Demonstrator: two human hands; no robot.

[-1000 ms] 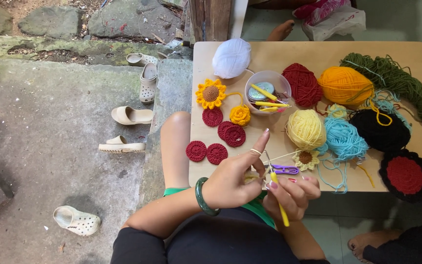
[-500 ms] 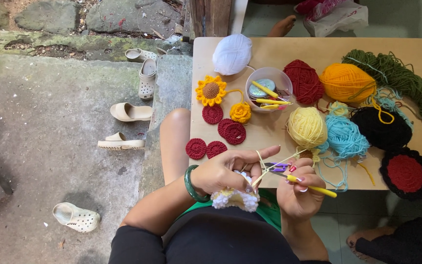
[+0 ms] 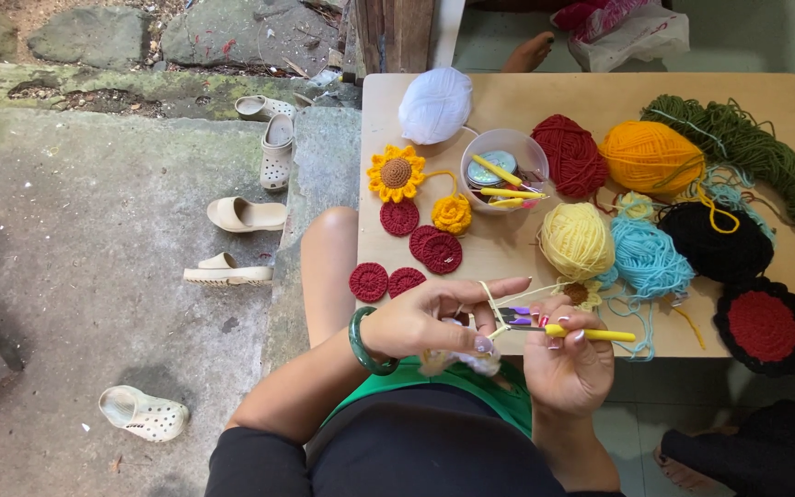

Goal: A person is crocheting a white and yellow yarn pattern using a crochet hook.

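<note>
My left hand (image 3: 439, 320) pinches a small pale crochet piece (image 3: 471, 361) and holds a pale yellow strand over its forefinger. My right hand (image 3: 568, 364) grips a crochet hook (image 3: 572, 329) with a yellow and purple handle, its tip at the piece. The strand runs up to a pale yellow yarn ball (image 3: 578, 239) on the wooden table (image 3: 499, 101). Both hands hover over the table's near edge, above my lap.
On the table lie a white yarn ball (image 3: 435, 104), a clear tub of tools (image 3: 505, 171), red (image 3: 570, 154), orange (image 3: 650, 156), blue (image 3: 650, 260), black (image 3: 718, 241) and green (image 3: 747, 152) yarn, a crocheted sunflower (image 3: 396, 172) and red discs (image 3: 436, 248). Sandals (image 3: 247, 213) lie on the concrete at left.
Both hands have drifted slightly right along the table edge. The hook has turned from pointing down to lying nearly level, handle to the right.
</note>
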